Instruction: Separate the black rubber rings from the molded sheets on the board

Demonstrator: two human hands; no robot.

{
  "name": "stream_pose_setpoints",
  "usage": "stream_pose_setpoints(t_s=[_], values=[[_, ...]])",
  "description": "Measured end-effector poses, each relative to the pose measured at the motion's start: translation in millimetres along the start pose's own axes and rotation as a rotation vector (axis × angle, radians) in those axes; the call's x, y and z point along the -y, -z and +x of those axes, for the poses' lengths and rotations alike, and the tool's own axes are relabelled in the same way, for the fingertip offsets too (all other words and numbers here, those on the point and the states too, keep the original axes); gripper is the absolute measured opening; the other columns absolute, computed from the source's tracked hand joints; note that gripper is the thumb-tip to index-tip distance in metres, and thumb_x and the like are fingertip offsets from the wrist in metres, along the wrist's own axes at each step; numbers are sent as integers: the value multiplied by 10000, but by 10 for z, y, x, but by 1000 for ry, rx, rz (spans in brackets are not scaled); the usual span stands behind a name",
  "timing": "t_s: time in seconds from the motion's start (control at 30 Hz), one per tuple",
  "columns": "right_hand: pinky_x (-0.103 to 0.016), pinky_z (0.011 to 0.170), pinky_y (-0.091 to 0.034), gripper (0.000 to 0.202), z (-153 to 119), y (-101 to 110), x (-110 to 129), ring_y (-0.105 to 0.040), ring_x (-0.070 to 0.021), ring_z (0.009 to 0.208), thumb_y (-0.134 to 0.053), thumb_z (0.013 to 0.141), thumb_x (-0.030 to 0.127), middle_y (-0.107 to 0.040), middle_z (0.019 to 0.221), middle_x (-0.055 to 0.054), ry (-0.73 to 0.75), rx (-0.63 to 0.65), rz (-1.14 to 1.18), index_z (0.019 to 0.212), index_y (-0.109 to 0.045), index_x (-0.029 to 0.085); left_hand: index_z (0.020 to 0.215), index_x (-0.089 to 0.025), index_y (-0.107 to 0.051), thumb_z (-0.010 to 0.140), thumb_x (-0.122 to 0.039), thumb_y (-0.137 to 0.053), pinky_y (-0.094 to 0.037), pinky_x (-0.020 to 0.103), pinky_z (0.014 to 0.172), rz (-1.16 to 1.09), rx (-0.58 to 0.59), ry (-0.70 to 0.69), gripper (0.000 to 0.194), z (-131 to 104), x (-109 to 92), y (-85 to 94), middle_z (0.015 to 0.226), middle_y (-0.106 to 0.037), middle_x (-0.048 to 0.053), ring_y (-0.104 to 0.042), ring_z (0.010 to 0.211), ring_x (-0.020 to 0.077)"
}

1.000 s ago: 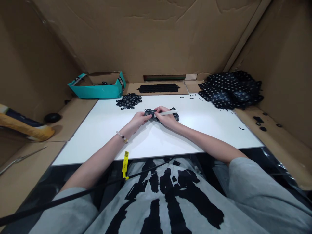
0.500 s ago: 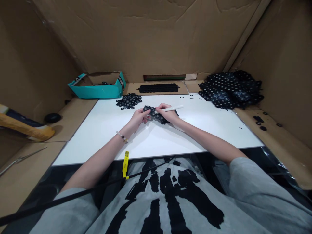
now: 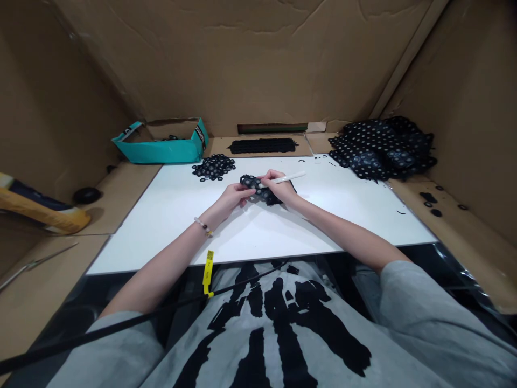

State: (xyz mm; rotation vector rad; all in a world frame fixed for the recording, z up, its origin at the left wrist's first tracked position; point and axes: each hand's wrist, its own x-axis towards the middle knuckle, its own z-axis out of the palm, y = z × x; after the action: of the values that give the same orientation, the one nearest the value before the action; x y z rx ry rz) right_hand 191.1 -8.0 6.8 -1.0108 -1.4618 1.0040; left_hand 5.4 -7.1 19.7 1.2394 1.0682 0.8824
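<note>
A black rubber sheet with rows of round holes or rings (image 3: 270, 196) is held just above the white board (image 3: 258, 237), partly covered by my fingers. My left hand (image 3: 235, 196) pinches its left end, thumb on top. In my right hand (image 3: 280, 187) is a white pen-like tool (image 3: 294, 177), gripped like a pencil, its tip against the sheet and its back end pointing right. The right hand's lower fingers rest by the sheet's right part. Left of the hands lies a pile of small black rings (image 3: 214, 167).
A teal open box (image 3: 161, 152) stands back left. Behind the board lies a black ridged strip (image 3: 263, 145). A heap of perforated black sheets (image 3: 382, 148) sits back right. Scissors (image 3: 36, 262) and a yellow bottle-like packet (image 3: 44, 210) are at left. Cardboard walls (image 3: 258, 64) surround the board.
My left thumb has slid right over the sheet, and the sheet's left end has curled up. The tool in my right hand has shifted slightly right and up.
</note>
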Motion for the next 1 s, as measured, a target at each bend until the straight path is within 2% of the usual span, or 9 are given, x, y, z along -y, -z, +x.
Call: stream_pose_setpoints(t_s=[0.3, 0.43, 0.6, 0.83, 1.0], values=[[-329, 892, -477, 143, -16, 10, 16, -687, -227, 1051, -572, 786, 299, -696, 798, 4, -5, -4, -38, 685, -495, 234, 678, -124, -599, 806, -207, -765, -312, 213, 451, -7, -8, 62, 225, 11, -4, 8, 567, -525, -10, -430, 450, 58], [-324, 873, -481, 151, -35, 3, 18, -682, -220, 1034, -565, 809, 326, -705, 826, -2, -4, 14, -64, 708, -496, 238, 696, -126, -604, 799, -231, -774, -296, 219, 455, -15, -3, 55, 224, 2, -6, -1, 579, -521, -11, -418, 465, 62], [-333, 845, -471, 182, -98, -43, 30, -670, -212, 957, -550, 840, 352, -723, 923, -23, 89, 27, -203, 720, -465, 244, 678, -131, -586, 772, -245, -786, -259, 212, 462, 7, 31, 41, 249, -5, 4, 20, 581, -500, -17, -391, 497, 63], [-319, 783, -450, 212, -96, -82, 0, -620, -196, 822, -518, 873, 401, -691, 862, -7, 98, 25, -322, 751, -435, 249, 691, -142, -573, 767, -254, -787, -278, 218, 484, -28, 46, 72, 253, 1, -11, 41, 616, -514, -10, -392, 516, 66], [-313, 768, -438, 214, -76, -74, -21, -603, -191, 806, -522, 864, 399, -683, 854, -3, 97, 9, -299, 743, -432, 248, 688, -146, -564, 801, -289, -772, -262, 218, 453, 9, 74, 81, 276, 12, -19, 42, 596, -500, -9, -389, 495, 66]])
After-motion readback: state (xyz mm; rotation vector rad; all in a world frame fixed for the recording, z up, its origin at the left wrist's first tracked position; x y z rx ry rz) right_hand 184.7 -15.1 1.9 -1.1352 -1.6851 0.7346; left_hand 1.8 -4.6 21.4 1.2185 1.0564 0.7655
